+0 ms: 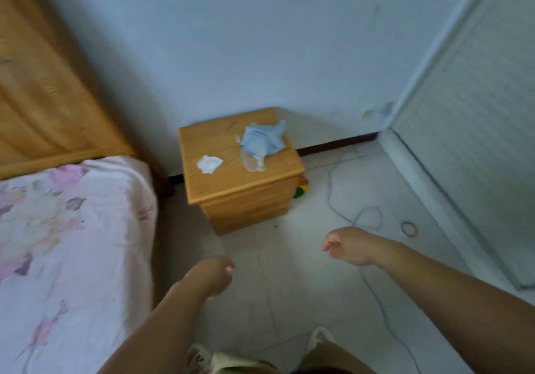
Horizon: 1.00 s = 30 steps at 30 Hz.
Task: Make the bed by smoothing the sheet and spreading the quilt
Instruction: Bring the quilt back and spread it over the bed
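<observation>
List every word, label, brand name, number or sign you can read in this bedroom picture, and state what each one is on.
None: no readable text shows anywhere.
The floral sheet, wooden nightstand, blue cloth and wall carry no lettering.

A small light-brown wooden bedside box [240,168] stands on the pale tiled floor [289,287], close to the white wall [231,41]. On its top lies a crumpled light-blue cloth [262,140]. Near it, on the same top, sits a scrunched white paper tissue [209,164]. A little green and orange toy [301,188] peeks out from behind the box. A thin blue string [367,217] curls across the floor. Close by it lies a small yellow ring [409,228].
</observation>
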{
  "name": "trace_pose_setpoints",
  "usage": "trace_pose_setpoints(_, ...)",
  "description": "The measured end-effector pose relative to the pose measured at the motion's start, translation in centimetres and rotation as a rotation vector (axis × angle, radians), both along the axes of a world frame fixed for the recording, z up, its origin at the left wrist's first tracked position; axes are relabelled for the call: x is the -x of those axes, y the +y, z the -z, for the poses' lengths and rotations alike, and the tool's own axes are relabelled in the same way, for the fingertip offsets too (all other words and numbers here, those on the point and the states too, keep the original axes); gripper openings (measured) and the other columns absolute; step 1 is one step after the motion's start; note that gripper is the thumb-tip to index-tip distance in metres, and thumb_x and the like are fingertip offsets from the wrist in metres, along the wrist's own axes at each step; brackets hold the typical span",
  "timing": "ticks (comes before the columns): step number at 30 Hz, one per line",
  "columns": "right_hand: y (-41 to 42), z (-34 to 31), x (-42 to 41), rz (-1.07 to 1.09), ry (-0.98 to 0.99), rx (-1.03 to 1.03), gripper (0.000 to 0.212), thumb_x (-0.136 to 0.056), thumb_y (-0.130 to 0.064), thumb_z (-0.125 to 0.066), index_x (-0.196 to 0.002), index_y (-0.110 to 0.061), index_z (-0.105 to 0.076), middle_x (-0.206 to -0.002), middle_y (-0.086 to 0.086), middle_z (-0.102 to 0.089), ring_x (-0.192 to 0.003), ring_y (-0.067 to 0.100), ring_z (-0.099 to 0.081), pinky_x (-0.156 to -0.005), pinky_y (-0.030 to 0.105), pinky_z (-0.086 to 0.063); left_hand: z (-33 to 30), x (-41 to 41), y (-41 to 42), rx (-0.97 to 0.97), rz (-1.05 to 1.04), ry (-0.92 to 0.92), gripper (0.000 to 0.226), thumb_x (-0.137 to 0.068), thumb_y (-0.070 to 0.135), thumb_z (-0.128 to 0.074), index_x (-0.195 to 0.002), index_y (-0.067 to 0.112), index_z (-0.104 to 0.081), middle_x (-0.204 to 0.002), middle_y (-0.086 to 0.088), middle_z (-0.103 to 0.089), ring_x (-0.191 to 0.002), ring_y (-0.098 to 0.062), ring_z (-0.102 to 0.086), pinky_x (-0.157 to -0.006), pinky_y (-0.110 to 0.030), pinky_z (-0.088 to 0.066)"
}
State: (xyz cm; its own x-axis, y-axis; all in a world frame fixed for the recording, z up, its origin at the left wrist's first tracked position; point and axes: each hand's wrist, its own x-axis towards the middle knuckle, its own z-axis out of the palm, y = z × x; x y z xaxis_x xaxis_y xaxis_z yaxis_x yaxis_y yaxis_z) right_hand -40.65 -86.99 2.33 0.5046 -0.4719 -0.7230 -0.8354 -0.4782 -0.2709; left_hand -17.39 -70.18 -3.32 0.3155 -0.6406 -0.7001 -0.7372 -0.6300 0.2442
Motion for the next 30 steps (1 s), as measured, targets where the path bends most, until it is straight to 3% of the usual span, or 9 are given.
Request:
trace_pose_setpoints(6,-3.9,-0.1,16.0,0.223,0.012,0.066,0.033,-0.096,-0.019,-0.044,-0.126,-0.016,-0.058,-0.135,0.006,-0.054,-0.124,0.020,-0.050,-0.097,0.021,-0.037,-1.1,14.8,-11.1,0.029,0.355,0.032,0.039,-0.096,0.016,-0.042,-0.135,0.021,-0.048,-0.141,-0.007,-0.047,-0.127,-0.023,-0.047,-0.102,-0.029,-0.039)
trace_pose_setpoints(14,-2.2,1.3,32.0,0.646,0.006,0.009,0.035,-0.097,-0.022,-0.045,-0.131,-0.019,-0.054,-0.137,0.006,-0.052,-0.123,0.023,-0.050,-0.098,0.026,-0.038,-3.3,31.2,-22.3,0.047,0.833,0.026,0.042,-0.097,0.021,-0.043,-0.139,0.027,-0.043,-0.141,-0.005,-0.044,-0.128,-0.023,-0.044,-0.104,-0.032,-0.037)
trace_pose_setpoints(24,-1.6,-0.4,45.0,1.141,0.027,-0.012,0.033,-0.097,-0.023,-0.047,-0.129,-0.020,-0.055,-0.138,0.004,-0.050,-0.124,0.021,-0.047,-0.099,0.026,-0.038,-4.5,49.6,-31.7,0.055,1.256,0.184,0.042,-0.096,0.023,-0.047,-0.138,0.022,-0.044,-0.139,-0.006,-0.049,-0.123,-0.021,-0.050,-0.100,-0.028,-0.040)
trace_pose_setpoints(30,-1.5,-3.2,50.6,1.503,-0.038,0.174,0.031,-0.097,-0.017,-0.047,-0.125,-0.016,-0.059,-0.131,0.005,-0.056,-0.120,0.022,-0.053,-0.093,0.025,-0.042,-7.3,60.4,-34.6,0.133,1.395,0.357,0.040,-0.097,0.023,-0.046,-0.138,0.021,-0.045,-0.138,-0.009,-0.047,-0.121,-0.023,-0.049,-0.098,-0.025,-0.038)
